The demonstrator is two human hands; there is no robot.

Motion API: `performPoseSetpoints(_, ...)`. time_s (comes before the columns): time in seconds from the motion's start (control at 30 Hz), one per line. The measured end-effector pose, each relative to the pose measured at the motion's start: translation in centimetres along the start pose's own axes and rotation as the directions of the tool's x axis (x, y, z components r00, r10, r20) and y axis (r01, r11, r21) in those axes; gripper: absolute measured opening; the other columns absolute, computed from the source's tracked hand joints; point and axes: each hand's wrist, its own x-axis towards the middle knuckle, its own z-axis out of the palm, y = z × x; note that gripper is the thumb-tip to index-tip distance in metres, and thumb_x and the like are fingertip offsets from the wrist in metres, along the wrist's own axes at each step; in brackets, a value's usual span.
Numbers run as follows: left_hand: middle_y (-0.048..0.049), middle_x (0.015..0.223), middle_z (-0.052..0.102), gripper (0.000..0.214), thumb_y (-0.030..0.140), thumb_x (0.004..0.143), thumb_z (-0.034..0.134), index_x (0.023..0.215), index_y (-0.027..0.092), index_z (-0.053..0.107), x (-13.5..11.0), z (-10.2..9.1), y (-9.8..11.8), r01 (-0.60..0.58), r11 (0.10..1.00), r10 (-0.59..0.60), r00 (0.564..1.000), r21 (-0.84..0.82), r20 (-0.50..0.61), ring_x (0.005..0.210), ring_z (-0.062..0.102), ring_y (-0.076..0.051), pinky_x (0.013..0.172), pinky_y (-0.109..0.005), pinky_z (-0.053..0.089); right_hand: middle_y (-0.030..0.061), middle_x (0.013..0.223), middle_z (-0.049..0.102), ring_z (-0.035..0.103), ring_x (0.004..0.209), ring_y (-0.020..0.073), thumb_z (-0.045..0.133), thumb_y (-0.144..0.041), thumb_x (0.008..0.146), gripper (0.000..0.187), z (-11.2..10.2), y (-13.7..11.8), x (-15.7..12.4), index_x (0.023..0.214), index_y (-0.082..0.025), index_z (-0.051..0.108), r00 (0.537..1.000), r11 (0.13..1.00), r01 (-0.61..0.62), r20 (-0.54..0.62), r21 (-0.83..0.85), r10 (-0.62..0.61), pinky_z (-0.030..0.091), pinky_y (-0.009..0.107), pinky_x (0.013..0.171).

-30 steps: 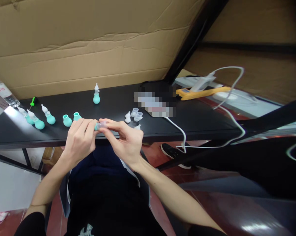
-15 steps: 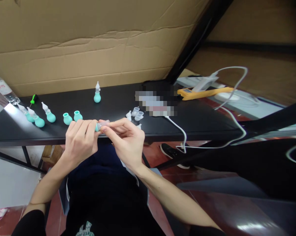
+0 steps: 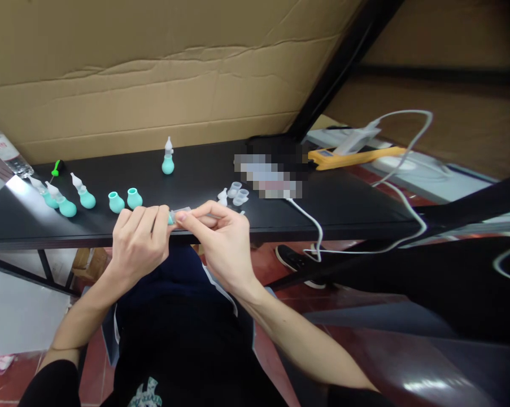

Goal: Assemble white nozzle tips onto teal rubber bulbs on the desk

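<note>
My left hand (image 3: pixel 138 240) is closed round a small teal bulb (image 3: pixel 170 217), of which only the neck shows between the fingers. My right hand (image 3: pixel 221 240) pinches a clear plastic tip (image 3: pixel 182 213) that meets the bulb's neck. Both hands hover at the front edge of the black table (image 3: pixel 348 206). Two bare teal bulbs (image 3: pixel 116 202) stand just behind my left hand. Three bulbs with clear tips (image 3: pixel 83 194) lie at the far left. One assembled bulb (image 3: pixel 167 158) stands upright further back. Loose clear tips (image 3: pixel 235 195) lie behind my right hand.
A cardboard sheet (image 3: pixel 161 73) leans behind the table. A plastic bottle (image 3: pixel 3 152) lies at the far left beside a green-handled tool (image 3: pixel 57 168). A blurred dark item (image 3: pixel 271 169) has a white cable (image 3: pixel 314 226) hanging over the edge. A yellow device (image 3: pixel 356 157) lies at the right.
Both hands have stayed together on the bulb and tip, shifting only slightly. My right fingers have closed further along the clear tip.
</note>
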Motion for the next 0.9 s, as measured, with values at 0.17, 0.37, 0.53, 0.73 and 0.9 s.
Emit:
performPoseSetpoints(0.17, -0.0102, 0.097, 0.084, 0.027, 0.016, 0.124, 0.053, 0.119, 0.016, 0.08, 0.7, -0.4, -0.3, -0.105, 0.993, 0.106, 0.994, 0.045, -0.005, 0.08, 0.071, -0.025, 0.075, -0.042, 0.042, 0.0059, 0.082, 0.091, 0.092, 0.08, 0.0311, 0.111, -0.065, 0.085, 0.051, -1.2, -1.0, 0.6, 0.076, -0.026, 0.08, 0.989, 0.986, 0.087, 0.132, -0.141, -0.069, 0.081, 0.042, 0.079)
performPoseSetpoints(0.37, -0.0084, 0.094, 0.083, 0.021, 0.01, 0.118, 0.058, 0.113, 0.017, 0.077, 1.6, -1.9, -1.1, -0.193, 0.981, 0.193, 0.98, 0.006, -0.053, 0.081, 0.067, -0.025, 0.074, -0.042, 0.044, 0.0032, 0.084, 0.092, 0.093, 0.08, 0.0303, 0.109, -0.067, 0.088, 0.049, -1.9, -0.8, 1.2, 0.076, -0.028, 0.082, 0.955, 0.972, 0.188, 0.256, -0.144, -0.147, 0.081, 0.047, 0.091)
performPoseSetpoints(0.53, -0.0086, 0.1, 0.084, 0.021, 0.014, 0.117, 0.057, 0.115, 0.021, 0.077, 1.5, -2.1, -1.2, -0.121, 0.986, 0.126, 0.991, -0.112, 0.04, 0.089, 0.071, -0.027, 0.08, -0.043, 0.049, 0.0015, 0.081, 0.09, 0.088, 0.073, 0.0254, 0.098, -0.065, 0.102, 0.045, -2.1, -1.4, 1.1, 0.081, -0.028, 0.086, 0.924, 0.907, 0.304, 0.321, -0.292, -0.206, 0.075, 0.037, 0.077)
performPoseSetpoints(0.73, -0.01, 0.099, 0.079, 0.026, 0.028, 0.126, 0.053, 0.117, 0.017, 0.075, 1.1, -0.2, -1.6, -0.035, 0.994, 0.051, 0.987, -0.108, 0.15, 0.09, 0.07, -0.029, 0.085, -0.043, 0.056, 0.0035, 0.098, 0.094, 0.09, 0.085, 0.0274, 0.078, -0.037, 0.114, 0.019, -6.6, -3.9, 2.5, 0.117, -0.03, 0.095, 0.922, 0.697, 0.378, 0.177, -0.61, -0.345, 0.071, 0.04, 0.086)
performPoseSetpoints(0.9, -0.0111, 0.108, 0.079, 0.024, 0.027, 0.125, 0.052, 0.119, 0.018, 0.073, 0.4, 1.3, -2.8, 0.137, 0.967, -0.066, 0.95, -0.216, 0.306, 0.097, 0.072, -0.029, 0.09, -0.042, 0.058, 0.0086, 0.101, 0.093, 0.088, 0.092, 0.0342, 0.08, -0.027, 0.109, 0.012, -9.3, -4.0, 3.4, 0.106, -0.026, 0.091, 0.964, 0.23, 0.175, 0.119, -0.957, -0.236, 0.058, 0.042, 0.082)
